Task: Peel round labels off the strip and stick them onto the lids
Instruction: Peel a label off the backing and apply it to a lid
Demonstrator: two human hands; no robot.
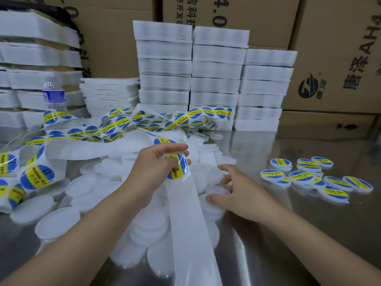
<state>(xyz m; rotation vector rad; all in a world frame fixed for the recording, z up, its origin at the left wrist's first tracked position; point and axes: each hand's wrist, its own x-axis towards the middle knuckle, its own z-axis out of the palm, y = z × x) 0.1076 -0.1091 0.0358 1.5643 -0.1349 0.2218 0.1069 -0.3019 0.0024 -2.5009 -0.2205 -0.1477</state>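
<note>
Shiny metal table (288, 234) carries heaped white round plastic lids (57, 222); left hand (152, 168) pinches the white paper strip (185, 213) at a blue-and-yellow round label (176, 172), right hand (241, 193) has fingers spread apart, touching the lids.

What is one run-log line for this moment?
left hand: grips strip at label | right hand: touches blank lids | labelled lids: pile at right

Head view, single, wide-angle: looking forward and down from the wearer's head, sitting close over the desk (288, 234), facing stacked cartons (334, 48) behind.
</note>
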